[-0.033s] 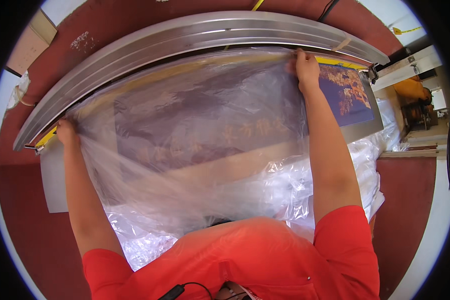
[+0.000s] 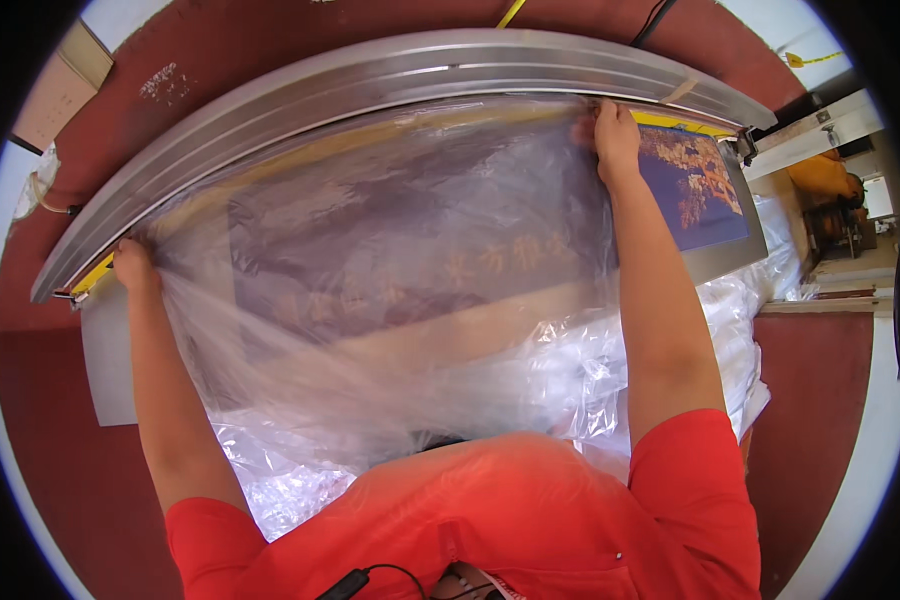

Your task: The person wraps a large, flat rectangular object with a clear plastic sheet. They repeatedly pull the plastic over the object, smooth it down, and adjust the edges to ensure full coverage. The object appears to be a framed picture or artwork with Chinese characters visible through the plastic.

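Note:
A large sheet of clear plastic film (image 2: 400, 350) lies over a dark panel with pale golden writing, blurring what is under it. My left hand (image 2: 135, 265) pinches the film's far left corner, beside a yellow strip (image 2: 95, 272). Farther right, my right hand (image 2: 618, 140) grips the film's far edge with the fingers closed. Just beyond both hands runs a long ribbed silver metal bar (image 2: 450, 62), bent by the lens. Right of my right forearm, a dark blue picture (image 2: 690, 195) with orange foliage shows uncovered.
Crumpled clear plastic (image 2: 290, 490) bunches against my body and trails along the right side. A white metal bracket (image 2: 810, 135) stands by the bar's right end. Dark red surface (image 2: 820, 390) surrounds the work. A pale board (image 2: 107, 340) juts out under my left forearm.
The silver metal bar has moved slightly nearer to the film's far edge, narrowing the dark gap there. Both hands keep their hold and have barely moved.

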The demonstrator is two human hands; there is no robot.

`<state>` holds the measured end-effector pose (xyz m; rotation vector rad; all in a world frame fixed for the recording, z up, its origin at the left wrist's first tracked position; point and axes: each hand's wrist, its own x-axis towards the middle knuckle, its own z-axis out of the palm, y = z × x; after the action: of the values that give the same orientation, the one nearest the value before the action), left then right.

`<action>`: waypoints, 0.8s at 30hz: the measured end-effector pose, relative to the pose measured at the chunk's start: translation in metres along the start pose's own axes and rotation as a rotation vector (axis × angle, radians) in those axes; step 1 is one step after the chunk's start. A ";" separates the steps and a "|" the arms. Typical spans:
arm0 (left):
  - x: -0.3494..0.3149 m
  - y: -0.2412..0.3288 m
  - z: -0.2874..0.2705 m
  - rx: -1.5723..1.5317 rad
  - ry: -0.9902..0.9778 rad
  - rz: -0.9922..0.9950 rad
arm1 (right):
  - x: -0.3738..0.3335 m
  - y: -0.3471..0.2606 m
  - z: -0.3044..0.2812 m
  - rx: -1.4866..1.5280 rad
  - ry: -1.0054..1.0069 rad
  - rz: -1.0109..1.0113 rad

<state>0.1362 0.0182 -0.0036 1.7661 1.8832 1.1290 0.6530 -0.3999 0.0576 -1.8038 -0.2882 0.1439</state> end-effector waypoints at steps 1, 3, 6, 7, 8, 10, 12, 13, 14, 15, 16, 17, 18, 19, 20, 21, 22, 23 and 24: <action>0.007 -0.004 -0.002 0.089 -0.068 -0.023 | 0.004 0.004 -0.002 0.125 -0.016 0.023; 0.001 0.004 -0.002 0.058 -0.102 -0.089 | 0.001 0.005 -0.001 0.076 -0.032 0.019; -0.024 0.027 0.001 -0.179 -0.051 -0.156 | -0.004 -0.004 -0.001 0.064 -0.054 0.068; -0.025 0.027 -0.002 -0.167 -0.066 -0.136 | -0.006 -0.006 0.000 0.071 -0.063 0.093; -0.028 0.030 -0.004 -0.160 -0.081 -0.118 | -0.003 -0.005 -0.002 0.079 -0.088 0.097; -0.033 0.036 -0.010 -0.399 -0.138 -0.201 | 0.005 0.000 -0.007 0.095 -0.139 0.103; -0.033 0.039 -0.020 -0.522 -0.272 -0.265 | 0.005 -0.003 -0.010 0.120 -0.251 0.161; -0.032 0.040 -0.027 -0.529 -0.379 -0.285 | 0.004 -0.006 -0.011 0.132 -0.309 0.189; -0.031 0.042 -0.038 -0.528 -0.485 -0.303 | 0.000 -0.013 -0.010 0.104 -0.378 0.209; -0.036 0.051 -0.046 -0.549 -0.475 -0.222 | -0.005 -0.021 -0.013 0.072 -0.441 0.235; -0.043 0.060 -0.058 -0.570 -0.463 -0.141 | -0.009 -0.025 -0.013 0.041 -0.505 0.259; -0.048 0.066 -0.069 -0.597 -0.453 -0.060 | -0.014 -0.021 -0.009 0.001 -0.506 0.172; -0.047 0.062 -0.094 -0.425 -0.462 -0.037 | -0.021 -0.024 -0.004 0.008 -0.550 0.147; -0.052 0.051 -0.122 -0.251 -0.469 -0.018 | -0.032 -0.027 0.002 0.014 -0.597 0.123; -0.075 0.048 -0.141 -0.322 -0.472 -0.053 | -0.047 -0.031 0.008 0.019 -0.640 0.099; -0.102 0.041 -0.164 -0.388 -0.470 -0.089 | -0.071 -0.040 0.018 0.071 -0.635 0.109; -0.125 0.016 -0.189 -0.367 -0.344 -0.108 | -0.090 -0.044 0.026 0.073 -0.708 0.100; -0.150 -0.014 -0.214 -0.341 -0.213 -0.127 | -0.109 -0.048 0.035 0.079 -0.787 0.090; -0.166 -0.056 -0.249 -0.087 -0.299 -0.166 | -0.133 -0.054 0.043 0.110 -0.873 0.134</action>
<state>-0.0466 -0.2141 0.0687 1.5969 1.7358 0.8231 0.5081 -0.3829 0.0917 -1.5585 -0.7524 1.0301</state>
